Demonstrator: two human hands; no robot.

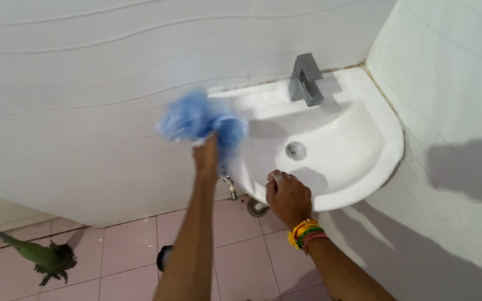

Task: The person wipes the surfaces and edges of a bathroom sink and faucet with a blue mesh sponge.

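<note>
The left hand (206,158) is closed around a blue cloth (202,119), which bunches just above the fist, blurred, against the sink's (380,117) left rim. The right hand (287,196) rests with curled fingers on the sink's near rim. A grey tap (306,79) stands at the far edge

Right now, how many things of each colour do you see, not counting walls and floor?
Blue: 1, the cloth in the left hand
White: 1, the sink under the right hand
Grey: 1, the tap
Green: 1, the brush
Total: 4
</note>
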